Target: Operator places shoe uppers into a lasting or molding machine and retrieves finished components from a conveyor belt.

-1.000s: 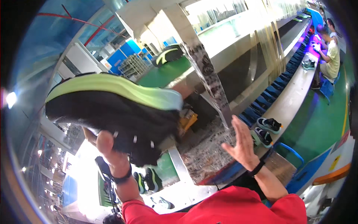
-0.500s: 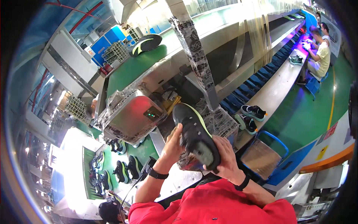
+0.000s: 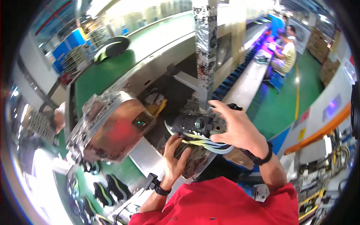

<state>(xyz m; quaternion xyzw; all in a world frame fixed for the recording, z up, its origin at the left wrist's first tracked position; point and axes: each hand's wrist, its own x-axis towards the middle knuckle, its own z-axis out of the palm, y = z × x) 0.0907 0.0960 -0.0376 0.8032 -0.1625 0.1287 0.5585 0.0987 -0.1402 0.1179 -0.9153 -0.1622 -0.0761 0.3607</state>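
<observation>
Head view. Compared with half a second ago, the black athletic shoe with yellow-green and white sole stripes (image 3: 198, 132) has been turned and lowered. It was then held upright, sole toward the camera, between the two hands. It now lies roughly crosswise, its striped sole edge facing down toward the person's chest. One second ago it was raised high on the left hand alone. Judgement: the shoe has passed from inspection at eye level to positioning at the station in front of the person, close to the foil-wrapped press head with a green indicator light (image 3: 112, 127).

Hands. The left hand (image 3: 174, 159) is under the shoe, fingers curled up against its lower side, thumb pointing up; it supports the shoe from below. The right hand (image 3: 238, 129) lies over the right end of the shoe, fingers spread and bent down onto it. Both hands are partly closed and in contact with the shoe. Each wrist carries a black band.

Position of the shoe. It is between the hands, just in front of the red shirt (image 3: 221, 202), touching both palms. It sits just right of the press head and directly below the taped vertical post (image 3: 205, 48).

Surroundings. More dark shoes with yellow-green stripes (image 3: 108, 187) lie on the green counter (image 3: 129, 170) lower left. A single dark shoe (image 3: 110, 48) rests on the upper green conveyor. A seated person in a pale shirt (image 3: 288, 52) works far right, well apart.
</observation>
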